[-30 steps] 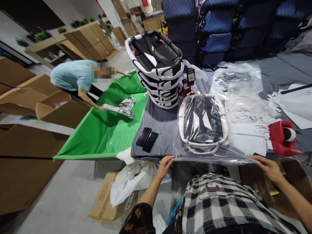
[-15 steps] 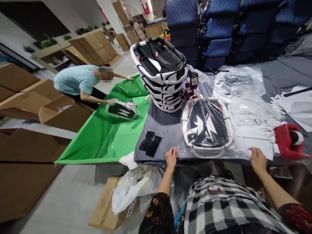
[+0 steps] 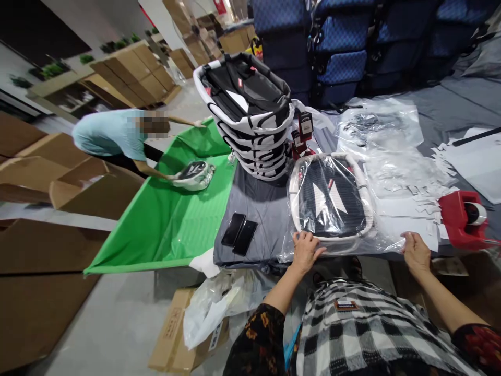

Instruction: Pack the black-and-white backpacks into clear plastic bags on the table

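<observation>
A black fabric basket with a white rim and a white angular mark (image 3: 329, 201) lies flat on the table inside a clear plastic bag (image 3: 285, 253). My left hand (image 3: 306, 252) rests on the bag at the basket's near rim, fingers bent over it and thumb held apart. At the right end of the bag's near edge, my right hand (image 3: 417, 254) pinches the plastic between thumb and fingers. A stack of similar baskets (image 3: 250, 125) with white rims stands behind and to the left, with dark and red hang tags (image 3: 305, 124) beside it.
Two phones (image 3: 239, 233) lie on the grey-covered table (image 3: 260, 201). Clear bags (image 3: 407, 167) and a red tape dispenser (image 3: 464, 219) are at right. Leftward, a co-worker (image 3: 111, 133) handles a bagged basket (image 3: 194, 175) in a green fabric bin (image 3: 156, 224). Cartons stand farther left.
My left hand has left the bag's near left corner and moved right onto the basket's near rim. My right hand keeps its pinch. The co-worker's bagged basket has turned.
</observation>
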A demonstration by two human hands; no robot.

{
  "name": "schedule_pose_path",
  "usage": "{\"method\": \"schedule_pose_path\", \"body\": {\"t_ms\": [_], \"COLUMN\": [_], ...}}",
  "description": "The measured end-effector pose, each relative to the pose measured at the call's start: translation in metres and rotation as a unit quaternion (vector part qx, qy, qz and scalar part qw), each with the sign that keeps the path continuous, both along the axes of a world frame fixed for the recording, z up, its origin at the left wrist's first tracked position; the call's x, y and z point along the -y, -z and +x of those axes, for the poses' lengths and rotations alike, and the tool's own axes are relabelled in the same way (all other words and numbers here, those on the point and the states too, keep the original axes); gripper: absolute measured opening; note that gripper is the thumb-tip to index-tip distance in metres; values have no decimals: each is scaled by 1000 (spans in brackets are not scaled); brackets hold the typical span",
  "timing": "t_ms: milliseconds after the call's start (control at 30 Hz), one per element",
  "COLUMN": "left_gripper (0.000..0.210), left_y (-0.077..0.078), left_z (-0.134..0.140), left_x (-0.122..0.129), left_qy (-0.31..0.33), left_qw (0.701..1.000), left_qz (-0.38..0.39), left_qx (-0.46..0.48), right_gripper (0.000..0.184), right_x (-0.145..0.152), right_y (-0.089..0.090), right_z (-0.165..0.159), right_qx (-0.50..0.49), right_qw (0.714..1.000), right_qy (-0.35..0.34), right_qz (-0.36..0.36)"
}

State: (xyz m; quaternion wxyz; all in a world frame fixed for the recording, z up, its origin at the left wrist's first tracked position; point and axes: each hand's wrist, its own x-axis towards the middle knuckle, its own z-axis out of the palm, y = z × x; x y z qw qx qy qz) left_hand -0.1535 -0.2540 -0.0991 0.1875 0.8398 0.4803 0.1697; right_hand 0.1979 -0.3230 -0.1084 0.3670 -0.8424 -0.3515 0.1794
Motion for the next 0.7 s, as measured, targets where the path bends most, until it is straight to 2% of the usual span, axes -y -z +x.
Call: {"method": "schedule_pose_path", "body": {"t_ms": [100, 233, 400, 533, 700], "left_gripper": [22, 21, 21, 27, 28], "left_y": [3, -5, -8, -3, -6], "left_z": [-4, -4, 0, -2, -8], "left_x": [0, -10, -42, -63, -69], "left_qy": [-32, -49, -74, -60, -27], "left_qw": [998, 993, 967, 952, 941], "left_qz": [-49, -88, -233, -293, -332], "left_qx": [36, 66, 73, 64, 69], "right_gripper": [66, 62, 51, 42, 43], "right_x": [-1, 2, -4, -19, -19], "right_y": [2, 3, 14, 31, 42], "right_z": [0, 2, 10, 18, 25], "right_qx": [-20, -34, -27, -34, -54], "right_qw": [1000, 999, 1000, 998, 996], "right_qy": [-9, -12, -8, -21, -37], "right_qz": [15, 30, 0, -45, -61]}}
